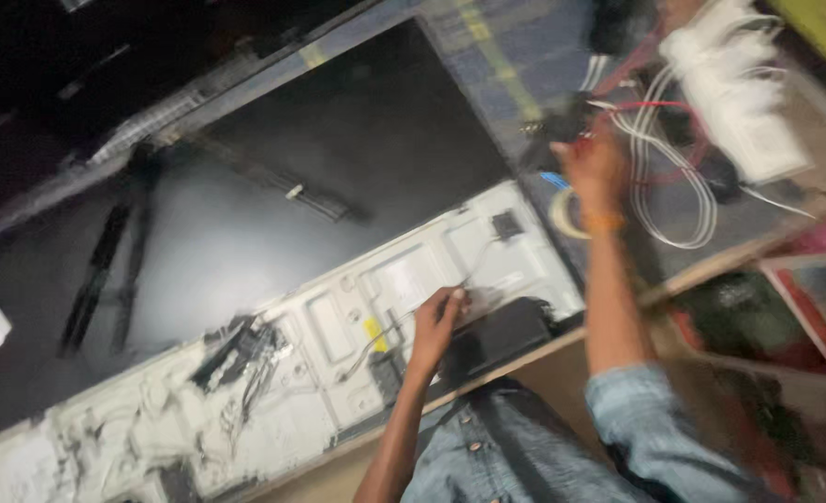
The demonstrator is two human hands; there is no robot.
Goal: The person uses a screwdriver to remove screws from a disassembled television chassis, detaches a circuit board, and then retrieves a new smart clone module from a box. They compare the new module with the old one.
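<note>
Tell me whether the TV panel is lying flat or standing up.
Lying flat, back side up. The panel rests on the bench, its pale metal chassis and wires exposed; the left hand presses down on it.

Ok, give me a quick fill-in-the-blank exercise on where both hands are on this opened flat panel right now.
1. The left hand rests on the pale ____ chassis of the panel.
2. The right hand reaches toward a tangle of white and ____ wires.
3. A roll of ____ lies just below the right hand.
4. The right arm wears a rolled blue ____ sleeve.

Missing words: metal; red; tape; denim
</note>
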